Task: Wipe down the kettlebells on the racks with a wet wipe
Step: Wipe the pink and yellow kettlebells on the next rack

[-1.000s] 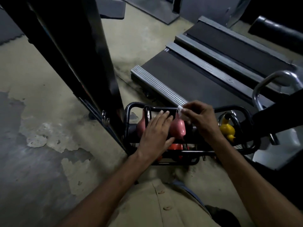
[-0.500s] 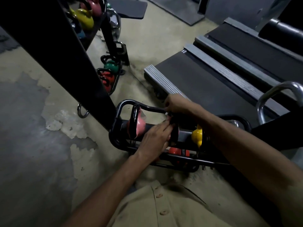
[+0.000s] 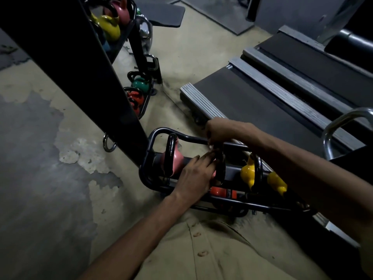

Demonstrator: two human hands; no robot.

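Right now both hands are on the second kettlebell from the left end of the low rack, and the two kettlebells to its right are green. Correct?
Not quite: the head view shows those two kettlebells are yellow, not green. The rest holds: left hand and right hand are both on the second kettlebell from the left end of the low rack.

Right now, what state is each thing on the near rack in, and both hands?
left hand, fingers laid flat on the second pink kettlebell.
right hand, pinching the wet wipe, barely visible, at that kettlebell's handle.
end pink kettlebell, seated on the rack, untouched.
left yellow kettlebell, seated, untouched.
right yellow kettlebell, seated, untouched.
orange kettlebell, lower tier, mostly hidden.
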